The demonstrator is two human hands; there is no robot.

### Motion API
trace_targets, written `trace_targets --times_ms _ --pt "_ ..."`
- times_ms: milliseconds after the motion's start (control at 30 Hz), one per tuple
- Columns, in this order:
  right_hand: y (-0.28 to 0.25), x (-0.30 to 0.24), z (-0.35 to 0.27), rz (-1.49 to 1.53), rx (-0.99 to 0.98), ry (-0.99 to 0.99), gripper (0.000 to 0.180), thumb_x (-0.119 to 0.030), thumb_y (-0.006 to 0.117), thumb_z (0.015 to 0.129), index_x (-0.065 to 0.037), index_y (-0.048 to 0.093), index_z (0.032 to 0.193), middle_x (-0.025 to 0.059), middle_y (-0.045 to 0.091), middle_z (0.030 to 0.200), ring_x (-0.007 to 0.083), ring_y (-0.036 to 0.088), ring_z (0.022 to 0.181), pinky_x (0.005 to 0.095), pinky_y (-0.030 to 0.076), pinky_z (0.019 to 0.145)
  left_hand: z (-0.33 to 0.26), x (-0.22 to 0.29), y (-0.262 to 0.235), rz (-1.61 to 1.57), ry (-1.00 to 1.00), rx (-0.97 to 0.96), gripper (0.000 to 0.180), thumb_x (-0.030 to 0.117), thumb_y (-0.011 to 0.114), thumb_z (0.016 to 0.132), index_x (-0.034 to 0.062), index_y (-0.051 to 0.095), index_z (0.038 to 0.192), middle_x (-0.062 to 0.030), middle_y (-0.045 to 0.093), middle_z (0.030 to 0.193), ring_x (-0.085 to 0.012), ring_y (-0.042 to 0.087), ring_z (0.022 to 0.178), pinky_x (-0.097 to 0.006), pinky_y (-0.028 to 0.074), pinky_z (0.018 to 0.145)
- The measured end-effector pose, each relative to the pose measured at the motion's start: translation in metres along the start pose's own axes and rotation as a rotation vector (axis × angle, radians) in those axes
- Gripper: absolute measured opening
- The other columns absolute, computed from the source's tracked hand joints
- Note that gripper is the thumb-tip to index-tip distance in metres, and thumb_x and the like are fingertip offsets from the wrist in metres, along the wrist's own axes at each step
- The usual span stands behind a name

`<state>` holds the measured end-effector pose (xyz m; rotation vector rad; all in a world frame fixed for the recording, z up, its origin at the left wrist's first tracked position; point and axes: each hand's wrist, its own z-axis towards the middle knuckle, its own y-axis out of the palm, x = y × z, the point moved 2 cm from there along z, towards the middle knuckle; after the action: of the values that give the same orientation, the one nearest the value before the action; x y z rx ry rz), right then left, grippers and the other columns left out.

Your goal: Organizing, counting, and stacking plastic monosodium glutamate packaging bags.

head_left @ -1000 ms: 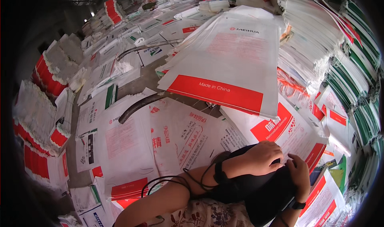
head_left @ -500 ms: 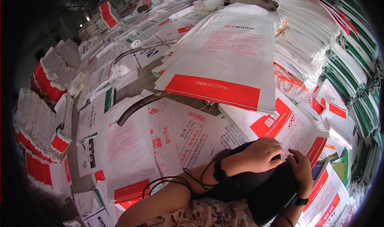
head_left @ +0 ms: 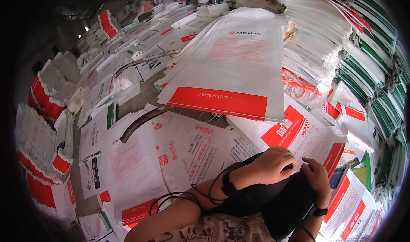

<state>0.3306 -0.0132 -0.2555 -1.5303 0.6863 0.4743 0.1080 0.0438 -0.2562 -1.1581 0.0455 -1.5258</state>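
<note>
My left hand (head_left: 276, 165) rests on my dark-clothed knee, its fingers loosely bent and nothing held. Close beside it, my right hand (head_left: 316, 176) lies against the other knee (head_left: 284, 199), also empty, with a small gap between the fingertips. Both wrists carry black bands with thin black cables. Just beyond my hands lies a white woven bag with red panels (head_left: 314, 146). Farther off, a stack of flat white bags (head_left: 239, 77) with a red lower band is raised above the flat bags around it.
Tall bag stacks (head_left: 314, 28) stand at the right, some green-edged (head_left: 384, 84). More red-and-white stacks (head_left: 40, 135) line the left. Flat bags (head_left: 130, 161) cover the floor, with a dark curved strip (head_left: 139, 124) near the middle. A person (head_left: 144, 7) is far back.
The view has turned slightly, so the surrounding bags appear a little farther left and mostly lower. My hands stay resting on my knees.
</note>
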Motion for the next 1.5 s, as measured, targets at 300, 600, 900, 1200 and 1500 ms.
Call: trace_targets --times_ms 300,600,900,1200,1500 --pt "-0.001 0.003 0.002 0.009 -0.009 -0.026 0.036 -0.027 0.066 0.091 -0.005 0.069 0.119 0.0214 0.072 0.091 0.0355 0.072 0.088 0.0410 0.054 0.077 0.003 0.002 -0.004 -0.022 0.001 -0.023 0.019 0.018 0.068 0.090 0.0061 0.062 0.103 -0.0090 0.066 0.102 -0.0301 0.062 0.101 -0.041 0.045 0.090" --pt "-0.019 -0.085 -0.017 -0.142 0.073 -0.332 0.037 -0.018 0.071 0.086 -0.005 0.066 0.120 0.0173 0.072 0.086 0.0342 0.070 0.083 0.0429 0.054 0.078 0.004 0.002 0.006 0.039 -0.036 -0.069 0.020 0.020 0.067 0.088 0.0051 0.064 0.101 -0.0096 0.067 0.104 -0.0314 0.062 0.103 -0.044 0.046 0.094" --pt "0.011 -0.240 -0.043 0.344 -0.240 -1.412 0.026 -0.022 0.068 0.089 -0.007 0.072 0.111 0.0073 0.066 0.080 0.0281 0.069 0.077 0.0377 0.053 0.073 0.010 0.008 0.005 0.018 -0.094 -0.123 0.021 0.020 0.062 0.091 0.0053 0.064 0.107 -0.0092 0.066 0.111 -0.0289 0.060 0.111 -0.043 0.042 0.099" --pt "0.013 -0.254 -0.068 0.937 -0.460 -1.693 0.029 -0.024 0.062 0.090 -0.006 0.067 0.112 0.0059 0.064 0.085 0.0244 0.062 0.075 0.0407 0.050 0.068 0.003 0.005 -0.004 -0.001 -0.096 -0.135 0.024 0.021 0.063 0.091 0.0050 0.064 0.108 -0.0113 0.067 0.110 -0.0300 0.061 0.109 -0.044 0.044 0.097" --pt "-0.013 -0.223 0.023 0.553 -0.009 -1.355 0.036 -0.007 0.057 0.087 -0.006 0.066 0.122 0.0095 0.067 0.088 0.0295 0.064 0.075 0.0406 0.050 0.068 -0.002 -0.019 0.009 -0.056 -0.048 -0.072 0.026 0.019 0.071 0.083 0.0072 0.065 0.105 -0.0099 0.068 0.105 -0.0305 0.063 0.104 -0.044 0.049 0.089"
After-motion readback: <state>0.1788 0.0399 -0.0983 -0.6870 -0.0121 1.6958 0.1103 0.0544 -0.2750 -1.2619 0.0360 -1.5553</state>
